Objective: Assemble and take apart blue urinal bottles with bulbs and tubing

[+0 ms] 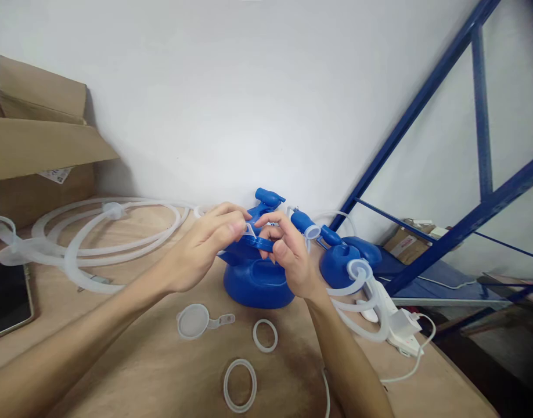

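A blue cap (263,244) with a white strap piece is held between both hands, above a blue plastic bottle (258,285) that stands on the wooden table. My left hand (205,241) pinches the white strap piece at the cap's left side. On the right, my right hand (290,249) has its fingers curled around the cap's right edge. Nearer to me lie a translucent round lid (194,321) with a tab and two white rings, one (265,349) beside the bottle's base and the other (226,386) closer to the front.
Coiled clear tubing (75,261) and a cardboard box (40,145) occupy the left, with a dark tablet (7,302). More blue bottles (336,264), tubing and a white power strip (403,342) sit right, beside a blue metal frame (482,116).
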Tool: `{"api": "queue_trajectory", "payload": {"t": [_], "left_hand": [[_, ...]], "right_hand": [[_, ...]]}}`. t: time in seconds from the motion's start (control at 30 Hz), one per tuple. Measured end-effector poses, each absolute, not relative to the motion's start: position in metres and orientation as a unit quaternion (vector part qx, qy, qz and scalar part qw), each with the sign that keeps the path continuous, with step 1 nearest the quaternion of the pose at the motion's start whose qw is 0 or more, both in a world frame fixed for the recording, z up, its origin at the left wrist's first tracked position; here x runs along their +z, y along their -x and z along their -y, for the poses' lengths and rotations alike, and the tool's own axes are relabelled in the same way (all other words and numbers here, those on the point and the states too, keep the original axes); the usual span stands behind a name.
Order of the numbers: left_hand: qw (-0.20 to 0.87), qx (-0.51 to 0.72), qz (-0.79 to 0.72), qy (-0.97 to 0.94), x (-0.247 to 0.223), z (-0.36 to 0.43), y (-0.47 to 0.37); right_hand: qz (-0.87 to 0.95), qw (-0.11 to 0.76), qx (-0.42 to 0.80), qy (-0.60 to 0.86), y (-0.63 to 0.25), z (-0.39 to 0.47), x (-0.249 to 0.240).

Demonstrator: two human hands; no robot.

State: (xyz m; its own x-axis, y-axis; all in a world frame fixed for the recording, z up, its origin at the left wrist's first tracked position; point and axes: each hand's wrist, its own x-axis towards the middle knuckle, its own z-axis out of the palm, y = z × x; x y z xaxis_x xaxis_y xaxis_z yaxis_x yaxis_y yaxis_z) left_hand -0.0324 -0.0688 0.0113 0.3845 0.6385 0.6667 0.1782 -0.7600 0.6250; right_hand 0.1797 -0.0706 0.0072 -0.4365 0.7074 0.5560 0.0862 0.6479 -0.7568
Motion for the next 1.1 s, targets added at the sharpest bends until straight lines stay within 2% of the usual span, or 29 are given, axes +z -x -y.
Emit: {"api": "queue_trajectory", "payload": {"t": [0.13, 0.3, 0.4, 0.73, 0.93, 1.1], "left_hand": [[0.242, 0.474, -0.302, -0.791, 0.015, 0.067, 0.029], [0.328, 0.460, -0.297, -0.770, 0.016, 0.065, 0.036], [0.335, 0.459, -0.283, -0.773, 0.016, 0.065, 0.038], [0.233, 0.512, -0.279, -0.778, 0.006, 0.063, 0.027], [0.127, 0.527, -0.277, -0.794, 0.002, 0.064, 0.023], [0.071, 0.469, -0.195, -0.859, 0.010, 0.064, 0.034]], "right_hand": [[0.780, 0.456, 0.348, 0.251, -0.177, 0.070, 0.005], [0.783, 0.458, 0.315, 0.277, -0.176, 0.072, 0.008], [0.790, 0.459, 0.293, 0.281, -0.176, 0.073, 0.011], [0.791, 0.468, 0.274, 0.282, -0.175, 0.073, 0.010], [0.801, 0.492, 0.190, 0.284, -0.172, 0.074, 0.009], [0.806, 0.519, 0.093, 0.269, -0.174, 0.078, 0.010]]}}
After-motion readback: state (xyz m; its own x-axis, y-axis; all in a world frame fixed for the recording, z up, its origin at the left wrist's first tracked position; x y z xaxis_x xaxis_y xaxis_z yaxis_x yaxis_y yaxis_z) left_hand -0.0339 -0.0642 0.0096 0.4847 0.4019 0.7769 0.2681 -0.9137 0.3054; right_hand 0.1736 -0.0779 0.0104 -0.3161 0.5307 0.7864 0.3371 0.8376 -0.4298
